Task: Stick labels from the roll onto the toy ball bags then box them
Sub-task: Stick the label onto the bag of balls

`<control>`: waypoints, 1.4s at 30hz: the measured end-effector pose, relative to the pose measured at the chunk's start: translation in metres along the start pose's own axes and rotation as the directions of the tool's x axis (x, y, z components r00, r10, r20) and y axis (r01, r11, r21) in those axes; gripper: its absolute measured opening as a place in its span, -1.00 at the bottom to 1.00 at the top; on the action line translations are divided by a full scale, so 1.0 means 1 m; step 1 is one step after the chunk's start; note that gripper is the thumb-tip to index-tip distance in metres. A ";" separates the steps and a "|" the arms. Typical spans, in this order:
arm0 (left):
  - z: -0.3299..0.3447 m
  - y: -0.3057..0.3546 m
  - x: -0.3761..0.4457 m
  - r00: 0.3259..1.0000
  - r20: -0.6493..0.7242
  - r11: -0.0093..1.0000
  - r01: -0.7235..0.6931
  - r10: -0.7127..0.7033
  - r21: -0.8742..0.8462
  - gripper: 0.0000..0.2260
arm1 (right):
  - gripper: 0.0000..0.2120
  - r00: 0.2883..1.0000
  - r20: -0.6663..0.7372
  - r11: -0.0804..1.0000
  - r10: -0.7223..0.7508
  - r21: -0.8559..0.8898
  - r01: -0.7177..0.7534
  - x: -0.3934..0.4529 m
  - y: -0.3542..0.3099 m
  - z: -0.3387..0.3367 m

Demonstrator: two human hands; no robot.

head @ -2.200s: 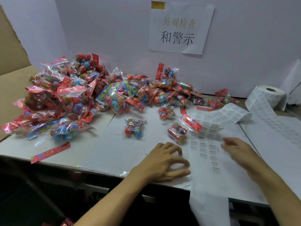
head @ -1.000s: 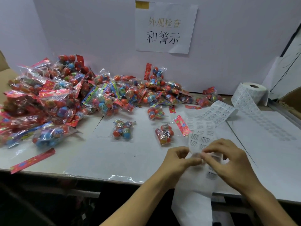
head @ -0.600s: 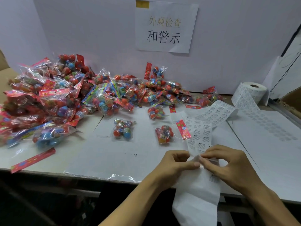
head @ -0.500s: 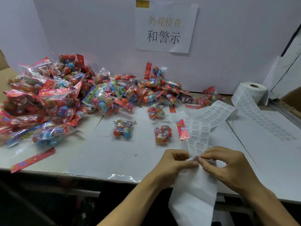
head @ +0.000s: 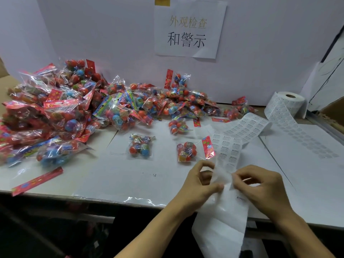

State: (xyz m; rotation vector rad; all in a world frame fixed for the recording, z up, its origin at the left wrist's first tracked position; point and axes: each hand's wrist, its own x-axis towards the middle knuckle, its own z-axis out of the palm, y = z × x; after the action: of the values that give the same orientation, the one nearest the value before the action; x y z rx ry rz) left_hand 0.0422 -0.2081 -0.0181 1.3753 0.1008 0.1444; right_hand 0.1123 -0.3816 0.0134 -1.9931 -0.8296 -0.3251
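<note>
Head view, left hand: the left hand (head: pixel 200 185) reaches in from the lower middle, forearm slanting up to the right; its fingers are curled and its thumb and forefinger pinch the left edge of the label strip (head: pixel 228 161).
Head view, right hand: the right hand (head: pixel 260 189) comes from the lower right, knuckles up, fingers bent; its fingertips pinch the same strip just beside the left hand's, at the near edge of the tabletop (head: pixel 115 175).
Label strip: it runs from the label roll (head: pixel 289 104) at the far right, across the tabletop in a loose fold, up to both hands; the bare backing paper (head: pixel 221 226) hangs past the edge below them.
Nearest toy ball bag: one bag (head: pixel 187 151) with a red header card lies flat just beyond the left hand, touching the strip's left side.
Second bag: another bag (head: pixel 141 147) lies alone further left.
Pile of toy ball bags: the heap (head: pixel 61 107) covers the left and back of the tabletop.
Wall sign: a white sheet (head: pixel 188 27) with printed characters is taped to the backboard.
</note>
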 end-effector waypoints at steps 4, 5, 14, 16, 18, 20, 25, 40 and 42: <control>0.002 -0.004 -0.003 0.993 -0.001 0.924 -0.108 0.116 0.366 -0.42 | -0.71 0.867 -0.335 0.924 0.368 0.236 -0.301 0.010 0.010 -0.011; 0.005 -0.008 -0.004 0.981 0.009 0.863 -0.175 0.194 0.475 -0.40 | -0.71 0.876 -0.356 0.944 0.326 0.177 -0.279 0.011 0.009 -0.013; 0.010 0.001 0.003 0.982 -0.063 0.974 -0.169 0.180 0.154 -0.72 | -0.89 0.960 -0.179 0.961 -0.213 -0.218 0.173 0.002 -0.008 0.024; 0.003 0.000 0.003 0.987 -0.074 0.990 -0.143 0.144 0.020 -0.72 | -0.96 0.955 -0.144 0.951 -0.258 -0.211 0.225 0.003 -0.011 0.029; -0.004 0.000 0.004 0.989 -0.086 0.988 -0.126 0.118 -0.088 -0.73 | -0.93 0.955 -0.111 0.951 -0.274 -0.181 0.252 0.004 -0.013 0.034; -0.008 0.003 0.006 0.990 -0.110 0.981 -0.109 0.091 -0.162 -0.73 | -0.83 0.969 -0.080 0.970 -0.233 -0.094 0.226 0.005 -0.015 0.036; -0.012 0.010 0.009 0.987 -0.134 0.979 -0.115 0.093 -0.169 -0.71 | -0.71 0.945 0.113 0.896 0.306 0.300 -0.326 0.016 -0.020 0.027; -0.067 0.018 0.035 0.894 -0.136 0.587 -0.160 0.427 0.793 -0.72 | -0.19 0.837 0.105 0.731 0.536 0.438 -0.523 0.023 -0.010 0.040; -0.061 0.019 0.023 0.822 -0.162 0.578 -0.229 0.546 0.784 -0.70 | -0.07 0.845 0.125 0.730 0.520 0.449 -0.515 0.027 -0.015 0.051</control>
State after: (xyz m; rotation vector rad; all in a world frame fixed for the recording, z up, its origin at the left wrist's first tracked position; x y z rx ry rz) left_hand 0.0544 -0.1418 -0.0103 2.1756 0.1959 0.8548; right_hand 0.1174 -0.3226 0.0100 -1.6643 -0.2667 0.1870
